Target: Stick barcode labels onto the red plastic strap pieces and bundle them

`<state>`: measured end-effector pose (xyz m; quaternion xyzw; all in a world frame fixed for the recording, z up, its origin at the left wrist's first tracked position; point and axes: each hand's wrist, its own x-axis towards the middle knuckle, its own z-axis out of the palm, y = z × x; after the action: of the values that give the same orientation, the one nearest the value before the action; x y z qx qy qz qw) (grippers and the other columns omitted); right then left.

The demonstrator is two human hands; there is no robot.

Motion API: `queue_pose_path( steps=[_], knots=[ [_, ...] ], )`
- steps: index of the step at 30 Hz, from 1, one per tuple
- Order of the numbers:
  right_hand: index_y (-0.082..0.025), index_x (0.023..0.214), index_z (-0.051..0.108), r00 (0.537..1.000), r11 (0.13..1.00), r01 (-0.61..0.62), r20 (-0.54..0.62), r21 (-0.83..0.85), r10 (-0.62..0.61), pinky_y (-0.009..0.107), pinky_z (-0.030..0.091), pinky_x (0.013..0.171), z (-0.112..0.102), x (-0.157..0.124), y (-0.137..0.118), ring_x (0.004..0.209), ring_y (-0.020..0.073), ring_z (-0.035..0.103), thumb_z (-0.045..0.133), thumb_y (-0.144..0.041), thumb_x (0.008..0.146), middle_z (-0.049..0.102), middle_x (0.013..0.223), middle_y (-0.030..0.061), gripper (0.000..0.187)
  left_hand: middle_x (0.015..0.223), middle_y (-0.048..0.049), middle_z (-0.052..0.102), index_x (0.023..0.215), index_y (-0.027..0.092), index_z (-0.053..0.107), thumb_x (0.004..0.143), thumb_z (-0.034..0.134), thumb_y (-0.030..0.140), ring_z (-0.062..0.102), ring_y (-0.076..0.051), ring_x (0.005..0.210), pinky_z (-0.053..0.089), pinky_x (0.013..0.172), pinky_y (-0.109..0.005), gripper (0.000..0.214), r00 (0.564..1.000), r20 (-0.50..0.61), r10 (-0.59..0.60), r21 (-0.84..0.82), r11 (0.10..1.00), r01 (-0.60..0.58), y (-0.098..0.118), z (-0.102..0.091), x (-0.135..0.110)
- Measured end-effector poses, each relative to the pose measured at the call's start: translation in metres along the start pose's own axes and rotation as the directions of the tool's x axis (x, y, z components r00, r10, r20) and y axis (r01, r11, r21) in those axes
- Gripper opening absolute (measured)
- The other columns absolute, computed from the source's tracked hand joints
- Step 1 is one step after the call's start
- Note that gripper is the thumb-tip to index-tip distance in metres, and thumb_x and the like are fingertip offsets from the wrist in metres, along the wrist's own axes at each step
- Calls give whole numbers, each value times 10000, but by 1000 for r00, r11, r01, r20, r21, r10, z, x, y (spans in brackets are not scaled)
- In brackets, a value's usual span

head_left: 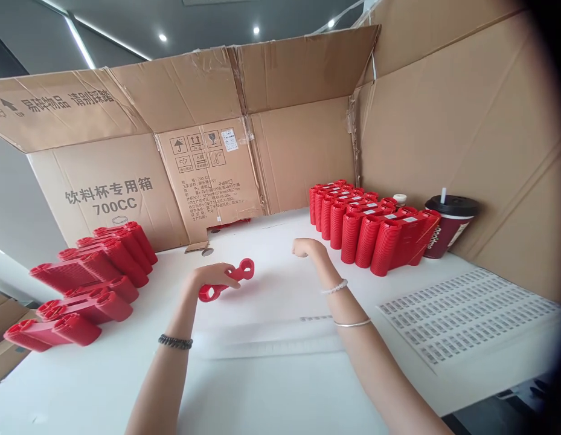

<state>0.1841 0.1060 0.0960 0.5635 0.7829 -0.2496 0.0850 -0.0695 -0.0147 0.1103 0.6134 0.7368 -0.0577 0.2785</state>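
Note:
In the middle of the white table, my left hand (pixel 217 275) is closed around a red plastic part (pixel 246 269) that has two round, ring-like ends joined by a flat middle. The part is tilted, one end nearer me. My right hand (pixel 306 246) is held over the table to the right, its fingers curled in. Whatever may be between those fingers is hidden. Just right of it stands a block of similar red ribbed parts (pixel 362 238), with small white labels on several tops. Below the hands lies a blurred white sheet (pixel 266 347) with a row of small printed marks.
More red parts (pixel 103 260) stand in uneven rows at the left. A sheet of printed labels (pixel 470 317) lies at the right. Behind it are a dark lidded cup (pixel 447 226) and a white cap (pixel 400 199). Cardboard walls (pixel 302 157) enclose the table's back and right side.

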Motion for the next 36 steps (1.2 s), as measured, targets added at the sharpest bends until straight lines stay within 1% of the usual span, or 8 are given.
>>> queue_pose_path(
  steps=[11,20,23,26,28,30,33,36],
  knots=[
    [-127,1079,616,996,995,90,5,34,-90,340,481,718,-3,-3,-1,854,202,629,533,-228,887,658,996,109,232,934,-88,680,948,208,658,637,604,511,630,-260,791,422,587,-308,438,996,-75,-52,100,993,60,-9,-3,11],
    [-159,1286,535,965,970,222,-165,94,-205,320,434,830,-17,-23,0,1073,247,578,533,-318,886,546,1313,143,431,1220,-116,588,1098,221,610,613,650,475,614,-272,929,444,594,-275,549,986,-160,-40,130,990,61,-5,-5,4],
    [-217,1352,458,906,942,322,-321,96,-277,293,413,851,-30,-67,0,1130,215,537,454,-355,929,532,1334,91,445,1226,-117,580,1152,229,573,625,659,487,613,-271,924,462,623,-288,594,986,-159,-41,122,991,61,0,-10,-6],
    [-212,1229,561,733,867,497,-516,-39,-443,320,401,801,-32,-112,0,1010,227,578,485,-317,914,632,1150,86,341,1193,-109,575,1108,214,571,706,607,520,570,-283,1010,466,760,-337,507,934,-342,104,196,980,-37,23,-9,-25],
    [-198,1077,633,662,815,552,-500,-179,-558,341,381,792,-19,-129,5,909,224,596,501,-276,906,669,982,71,230,1129,-112,576,1007,196,589,785,544,509,537,-296,1055,422,866,-386,386,782,-538,314,321,935,-154,47,2,-39],
    [-183,936,647,628,757,577,-427,-305,-651,359,363,803,8,-133,17,874,224,593,518,-250,897,670,908,64,150,1032,-93,598,950,190,583,853,486,451,564,-262,976,422,840,-367,294,692,-528,492,357,868,-345,71,25,-49],
    [-173,889,606,698,768,571,-320,-291,-640,346,372,787,61,-126,45,920,230,584,631,-269,834,663,943,68,113,937,-64,629,917,196,591,894,438,462,595,-214,821,433,699,-317,307,735,-333,590,208,807,-553,91,76,-48],
    [-182,894,564,789,849,505,-315,-158,-528,323,390,764,102,-120,66,886,206,572,710,-282,765,638,946,48,219,961,-60,643,981,215,594,855,514,474,602,-233,868,430,688,-324,299,802,-240,547,81,835,-545,92,122,-34]
  ],
)
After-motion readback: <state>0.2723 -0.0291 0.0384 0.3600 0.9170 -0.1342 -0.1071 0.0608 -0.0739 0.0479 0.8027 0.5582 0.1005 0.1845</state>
